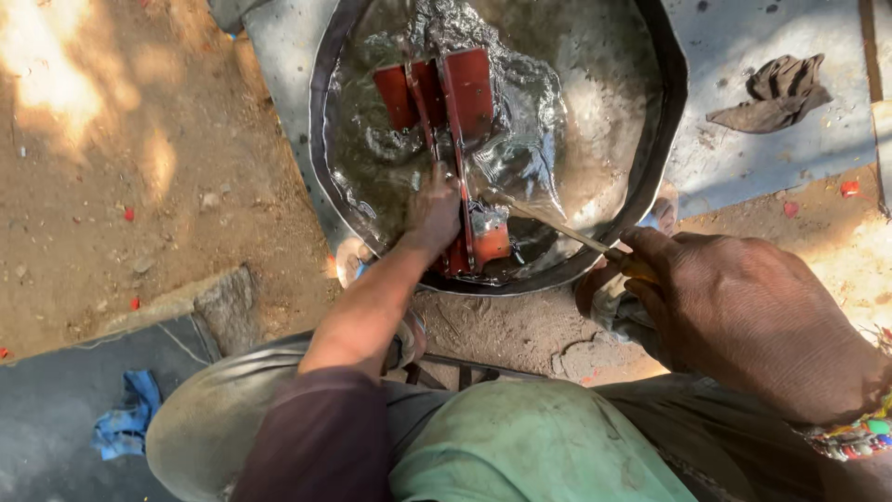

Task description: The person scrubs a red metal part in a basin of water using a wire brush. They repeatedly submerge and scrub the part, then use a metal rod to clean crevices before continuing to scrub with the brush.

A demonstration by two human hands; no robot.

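Note:
A wide, shallow metal basin holds rippling liquid and a red metal part made of flat plates and ribs. My left hand grips the near end of that red part inside the basin. My right hand, close to the camera at the right, is closed on the handle of a thin brush whose tip touches the part's lower end. My knees and lap fill the bottom of the view.
The basin rests on a grey sheet over bare dirt ground. A brown rag lies on the sheet at upper right. A blue cloth lies at lower left on a dark slab. Small red flecks dot the soil.

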